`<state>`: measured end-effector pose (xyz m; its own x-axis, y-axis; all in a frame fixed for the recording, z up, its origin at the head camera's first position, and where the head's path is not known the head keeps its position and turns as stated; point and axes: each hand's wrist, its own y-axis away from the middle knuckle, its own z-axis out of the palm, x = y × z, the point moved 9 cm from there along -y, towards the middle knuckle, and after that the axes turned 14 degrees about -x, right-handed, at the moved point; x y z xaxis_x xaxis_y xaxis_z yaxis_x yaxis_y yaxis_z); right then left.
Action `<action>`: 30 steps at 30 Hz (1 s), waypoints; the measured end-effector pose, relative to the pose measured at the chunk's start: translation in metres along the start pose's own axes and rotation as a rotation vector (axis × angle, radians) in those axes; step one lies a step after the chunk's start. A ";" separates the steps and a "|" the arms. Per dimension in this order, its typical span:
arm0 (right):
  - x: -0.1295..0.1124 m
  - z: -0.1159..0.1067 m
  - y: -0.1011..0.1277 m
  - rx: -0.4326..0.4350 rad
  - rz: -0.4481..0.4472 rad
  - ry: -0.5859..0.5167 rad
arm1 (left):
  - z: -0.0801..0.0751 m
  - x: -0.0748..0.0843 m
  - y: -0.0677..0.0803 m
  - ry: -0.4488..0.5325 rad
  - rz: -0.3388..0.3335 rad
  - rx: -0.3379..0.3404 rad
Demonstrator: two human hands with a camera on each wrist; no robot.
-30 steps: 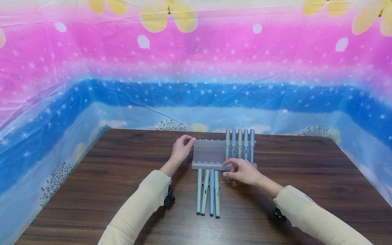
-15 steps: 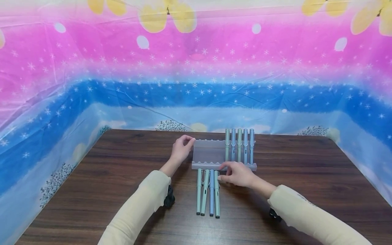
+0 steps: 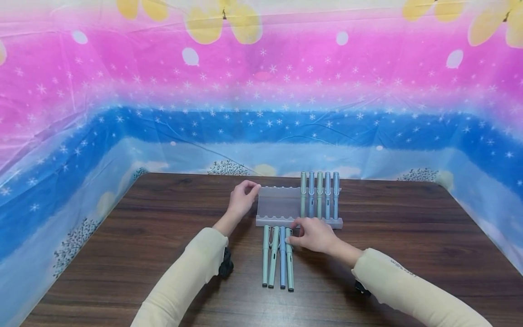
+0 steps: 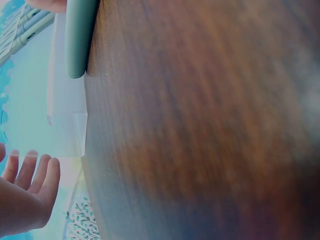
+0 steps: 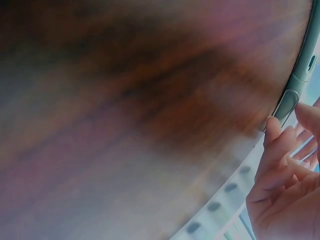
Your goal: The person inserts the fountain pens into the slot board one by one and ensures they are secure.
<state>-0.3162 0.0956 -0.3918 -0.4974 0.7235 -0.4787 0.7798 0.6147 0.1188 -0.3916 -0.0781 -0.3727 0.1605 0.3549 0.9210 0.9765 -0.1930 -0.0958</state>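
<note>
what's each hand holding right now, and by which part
The right hand pinches the capped upper end of the rightmost loose green pen. The left hand grips the translucent plastic pen rack at its left edge.

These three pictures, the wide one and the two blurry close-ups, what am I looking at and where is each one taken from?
No machine here: a person works with two bare hands, filmed by a camera on the head and one on each wrist.

The wide head view shows a dark wooden table with a clear pen rack. Five pens lie in the rack; four loose pens lie on the table in front of it.

The left hand holds the rack's left end. The right hand pinches the top of the rightmost loose pen.

The wrist views look sideways across the table at close range, hence the blur.
</note>
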 end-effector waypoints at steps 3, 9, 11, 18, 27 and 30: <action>0.001 0.001 0.000 -0.008 0.011 -0.007 | 0.000 0.000 0.000 0.002 0.006 -0.001; 0.003 0.003 -0.002 -0.034 0.029 -0.032 | 0.000 0.000 0.000 -0.001 0.011 0.005; 0.002 0.004 -0.002 -0.062 0.013 -0.063 | 0.000 0.000 0.000 -0.004 0.011 0.006; 0.000 0.013 -0.001 -0.207 -0.052 -0.173 | 0.000 -0.002 -0.001 -0.011 0.000 0.009; -0.001 0.014 -0.001 -0.187 -0.073 -0.061 | 0.000 -0.002 -0.001 -0.009 -0.002 0.008; -0.003 0.013 -0.001 -0.171 -0.095 -0.003 | 0.000 -0.001 -0.001 -0.006 0.003 0.004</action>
<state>-0.3107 0.0883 -0.4021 -0.5638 0.6591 -0.4977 0.6534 0.7246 0.2194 -0.3927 -0.0782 -0.3737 0.1645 0.3599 0.9184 0.9766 -0.1902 -0.1004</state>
